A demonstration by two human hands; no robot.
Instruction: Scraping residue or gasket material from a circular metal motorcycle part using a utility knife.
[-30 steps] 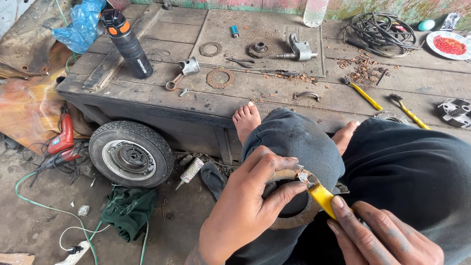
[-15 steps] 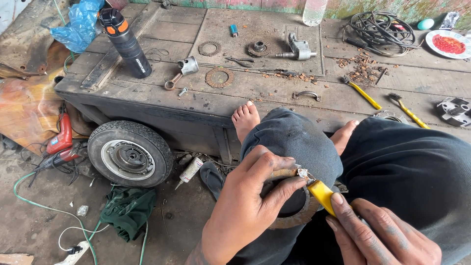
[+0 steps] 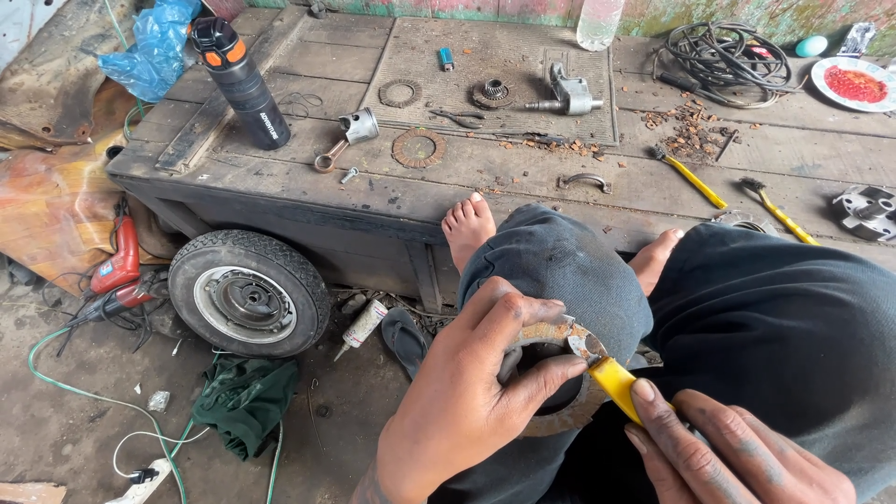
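- Head view: the left hand (image 3: 467, 401) has its fingers curled tight around a rusty metal ring (image 3: 551, 383), steadied against the person's knee (image 3: 560, 271).
- The right hand (image 3: 728, 457) pinches a yellow-handled tool (image 3: 616, 385), tip set on the ring's upper edge.
- Judged step: scraping the ring's face; the next stroke calls for a steady brace and a controlled tip.
- The ring's lower arc is hidden by fingers; the tool's tip is hard to make out, and the right hand is cut off by the frame.

Rusty, curved metal ring (image 3: 560, 411) — held upright against the raised knee (image 3: 560, 271), open centre facing up. Yellow-handled blade tool (image 3: 616, 383) — tilted, its metal tip pressed on the ring's upper rim, just below that knee.
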